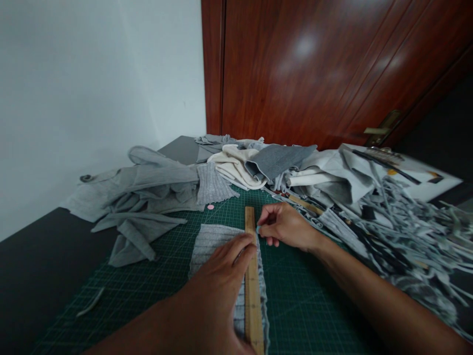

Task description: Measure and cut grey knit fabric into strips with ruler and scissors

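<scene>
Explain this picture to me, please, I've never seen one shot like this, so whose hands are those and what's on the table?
There's no machine here: these are one person's bare hands, seen by a camera worn on that person's head, looking forward and down. The left hand presses a wooden ruler onto a ribbed grey fabric piece. The right hand pinches a small pale object beside the ruler; it's too small to name for certain. Underneath is a green gridded mat. Around it lie grey garments on the left, grey and cream cloth at the back, and a tangle of narrow strips on the right.
</scene>
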Motion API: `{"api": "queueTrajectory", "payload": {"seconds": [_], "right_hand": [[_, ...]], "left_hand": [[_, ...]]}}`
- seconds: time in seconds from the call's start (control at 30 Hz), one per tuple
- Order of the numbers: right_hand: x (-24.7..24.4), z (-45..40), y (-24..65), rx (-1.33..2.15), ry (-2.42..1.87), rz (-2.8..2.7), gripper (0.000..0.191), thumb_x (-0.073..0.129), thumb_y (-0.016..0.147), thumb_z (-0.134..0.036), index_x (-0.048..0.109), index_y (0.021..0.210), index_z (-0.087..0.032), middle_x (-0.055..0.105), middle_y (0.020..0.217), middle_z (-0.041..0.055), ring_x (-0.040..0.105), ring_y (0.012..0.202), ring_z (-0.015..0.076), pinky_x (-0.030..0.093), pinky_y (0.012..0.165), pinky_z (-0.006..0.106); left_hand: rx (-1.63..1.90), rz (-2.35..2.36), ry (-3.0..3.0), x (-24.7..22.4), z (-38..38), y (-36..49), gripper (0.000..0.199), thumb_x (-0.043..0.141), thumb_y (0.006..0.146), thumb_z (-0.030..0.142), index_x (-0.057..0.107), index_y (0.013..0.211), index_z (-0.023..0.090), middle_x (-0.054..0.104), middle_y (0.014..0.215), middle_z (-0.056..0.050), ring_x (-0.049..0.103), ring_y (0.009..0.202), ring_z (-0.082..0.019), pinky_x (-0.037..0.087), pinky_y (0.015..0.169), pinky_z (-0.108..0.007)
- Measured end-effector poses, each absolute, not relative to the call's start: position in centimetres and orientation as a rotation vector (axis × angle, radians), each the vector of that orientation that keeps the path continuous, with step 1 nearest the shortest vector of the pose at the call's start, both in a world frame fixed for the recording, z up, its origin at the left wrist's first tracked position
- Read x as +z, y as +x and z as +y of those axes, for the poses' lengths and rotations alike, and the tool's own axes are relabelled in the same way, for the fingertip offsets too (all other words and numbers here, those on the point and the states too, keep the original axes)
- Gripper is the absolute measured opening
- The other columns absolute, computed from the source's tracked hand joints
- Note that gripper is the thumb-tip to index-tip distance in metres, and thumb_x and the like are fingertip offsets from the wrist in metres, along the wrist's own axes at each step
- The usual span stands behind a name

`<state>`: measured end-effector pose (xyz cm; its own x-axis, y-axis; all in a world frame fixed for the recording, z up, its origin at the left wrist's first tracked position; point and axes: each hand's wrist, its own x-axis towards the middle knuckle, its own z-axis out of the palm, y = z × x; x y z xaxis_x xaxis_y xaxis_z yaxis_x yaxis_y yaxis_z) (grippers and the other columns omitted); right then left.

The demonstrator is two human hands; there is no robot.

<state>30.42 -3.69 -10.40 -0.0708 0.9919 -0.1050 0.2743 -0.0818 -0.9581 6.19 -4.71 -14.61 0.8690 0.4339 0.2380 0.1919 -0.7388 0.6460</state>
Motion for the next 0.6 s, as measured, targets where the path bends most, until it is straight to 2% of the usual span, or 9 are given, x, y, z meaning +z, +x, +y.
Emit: {"api": "queueTrajectory", "payload": {"seconds": [0.23, 0.43, 0.6], "right_hand": [[-10.9, -3.3, 30.3, 1.179, -1.439, -1.427, 0.011, 0.068, 0.063, -0.015, 0.060, 0.068, -0.021, 0.063, 0.045, -0.0087, 0.057, 0.037, 0.0082, 0.043, 0.035, 0.014], [-10.4, -4.2, 30.3, 1.222, -1.444, -1.463, 0.011, 0.069, 0.063, -0.013, 0.063, 0.069, -0.020, 0.064, 0.046, -0.0070, 0.058, 0.037, 0.0093, 0.043, 0.034, 0.015], [-10.7, -4.1, 29.9, 1.232, -1.444, -1.457, 0.011, 0.068, 0.062, -0.013, 0.062, 0.066, -0.020, 0.063, 0.046, -0.0071, 0.059, 0.038, 0.0095, 0.044, 0.034, 0.015]], "left_hand": [[0.480, 0.435, 2.407, -14.8, -4.6, 6.2, 0.134, 0.092, 0.053, 0.064, 0.028, 0.164, 0.024, 0.027, 0.171, -0.015, 0.029, 0.154, -0.047, 0.029, 0.126, -0.061], [0.496, 0.451, 2.412, -14.7, -4.7, 6.2, 0.127, 0.089, 0.057, 0.063, 0.028, 0.163, 0.028, 0.029, 0.170, -0.013, 0.030, 0.154, -0.044, 0.029, 0.126, -0.063], [0.448, 0.427, 2.434, -15.2, -4.4, 6.0, 0.140, 0.092, 0.049, 0.065, 0.025, 0.164, 0.021, 0.024, 0.172, -0.017, 0.027, 0.155, -0.047, 0.026, 0.127, -0.062]]}}
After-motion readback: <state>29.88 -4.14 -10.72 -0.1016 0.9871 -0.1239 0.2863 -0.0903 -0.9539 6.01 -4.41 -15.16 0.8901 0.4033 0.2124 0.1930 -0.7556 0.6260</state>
